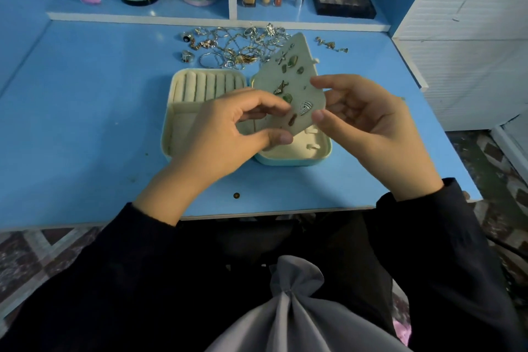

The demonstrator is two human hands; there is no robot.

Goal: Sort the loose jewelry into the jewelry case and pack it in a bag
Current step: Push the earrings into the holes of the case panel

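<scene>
Earring card (285, 77) pinched in left grip (225, 134) and right grip (371, 126) above open case (180, 120)

Jewelry case (166, 134) lay open flat, pale blue shell, cream lining, ring rolls (205, 86) in left half. Earring panel (288, 80) was tilted above right half, several earrings (305, 108) pinned on it, pinched by left hand (228, 134) and right hand (357, 117). Loose jewelry (234, 46) was piled just behind case. Grey bag (288, 308) sat nearest the camera, neck cinched.
</scene>
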